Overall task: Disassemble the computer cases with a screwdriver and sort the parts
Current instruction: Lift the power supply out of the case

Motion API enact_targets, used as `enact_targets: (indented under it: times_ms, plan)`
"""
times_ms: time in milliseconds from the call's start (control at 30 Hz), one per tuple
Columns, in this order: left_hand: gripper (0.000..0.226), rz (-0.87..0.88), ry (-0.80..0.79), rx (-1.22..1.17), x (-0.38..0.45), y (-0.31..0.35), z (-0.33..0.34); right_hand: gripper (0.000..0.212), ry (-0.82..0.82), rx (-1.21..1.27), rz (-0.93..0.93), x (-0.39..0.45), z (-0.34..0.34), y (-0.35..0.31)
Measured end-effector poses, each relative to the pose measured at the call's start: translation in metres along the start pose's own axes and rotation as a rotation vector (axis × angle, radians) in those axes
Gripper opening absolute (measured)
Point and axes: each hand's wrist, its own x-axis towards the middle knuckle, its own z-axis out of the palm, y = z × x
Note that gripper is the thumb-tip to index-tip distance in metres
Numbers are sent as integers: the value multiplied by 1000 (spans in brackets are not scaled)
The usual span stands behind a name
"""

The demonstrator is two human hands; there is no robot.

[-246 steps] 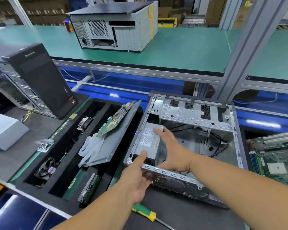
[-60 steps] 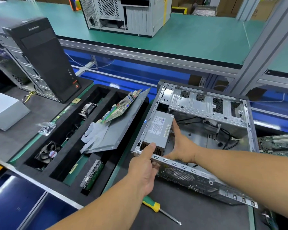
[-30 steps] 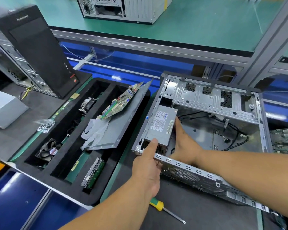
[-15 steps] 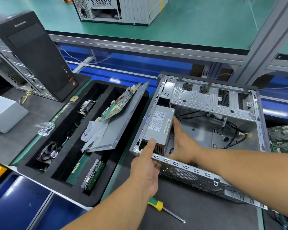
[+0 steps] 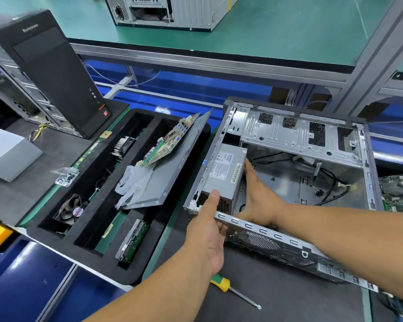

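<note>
Two hands are working at the near left corner of the open computer case (image 5: 298, 138), which is lying on its side on the dark bench (image 5: 277, 296). The left hand (image 5: 207, 231) is gripping the near metal edge of the case: its thumb is lying on top, against the vented end of the power supply (image 5: 223, 173), and its other fingers are curling under the rail. The right hand (image 5: 256, 196) is reaching inside the case with straight fingers, which are pressing flat against the right side of the power supply. The power supply is sitting in the left part of the case, close along the left wall, so little room is showing on that side; to its right the case floor is open, with only loose black cables (image 5: 330, 182) lying further right. Both forearms are stretching forward from the bottom of the view. A screwdriver (image 5: 233, 291) is lying on the bench near the left wrist. Left of the case, a black sorting tray (image 5: 172, 238) is standing just beside it.
</note>
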Motion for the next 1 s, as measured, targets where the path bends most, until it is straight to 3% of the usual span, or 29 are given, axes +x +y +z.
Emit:
enact_targets:
  times_ms: [233, 567, 667, 833, 1000]
  plan:
    - [60, 1, -1, -12, 3, -2, -1, 169, -4, 5, 8, 0, 0, 0]
    - [63, 20, -26, 52, -2, 4, -6, 171, -135, -102, 90, -2, -19, -10]
    - [59, 7, -112, 84, -7, 7, -16, 168, -60, -20, 83, -8, -31, -26]
    - [24, -70, -243, -41, -9, 3, -53, 153, 35, 78, 4, -16, -30, -52]
    - [29, -59, -26, 1, 1, -4, -55, 147, 29, 128, 21, -19, -24, -48]
